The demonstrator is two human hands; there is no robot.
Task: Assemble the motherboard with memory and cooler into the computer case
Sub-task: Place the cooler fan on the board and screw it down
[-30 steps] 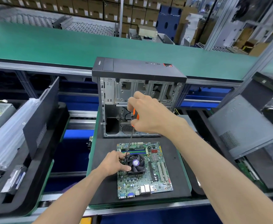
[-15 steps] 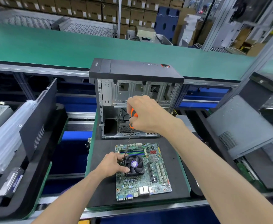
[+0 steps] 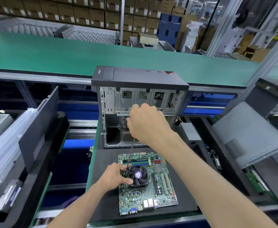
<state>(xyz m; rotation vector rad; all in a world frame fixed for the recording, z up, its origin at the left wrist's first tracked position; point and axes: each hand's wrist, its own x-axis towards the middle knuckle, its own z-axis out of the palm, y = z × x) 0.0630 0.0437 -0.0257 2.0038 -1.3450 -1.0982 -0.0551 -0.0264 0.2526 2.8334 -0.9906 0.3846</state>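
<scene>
**A:** What step are you on?

**B:** It looks like you are screwing the cooler [image 3: 138, 176] down onto the motherboard [image 3: 147, 181]. Your right hand [image 3: 147, 125] is wrapped around the handle of the screwdriver [image 3: 130, 153]. Its thin shaft slants down to the cooler's near-left corner. Your left hand [image 3: 114, 176] grips the cooler's left side to keep it steady.

**A:** Where is the motherboard?

**B:** It lies flat on the black mat [image 3: 105, 186], just in front of the computer case [image 3: 139, 106]. The green memory sticks [image 3: 135, 160] are already in it, between the cooler and the case.

**A:** What comes next?

**B:** I think you keep the tip straight in the screw and turn gently. If it slips, it could scratch the board. The other corners may need screws too, but I cannot see them well. After that, the board has to go into the case.

**A:** What is in the case?

**B:** It stands open toward you. I see bare metal bays up top and a dark space lower down. No board is inside yet.
</scene>
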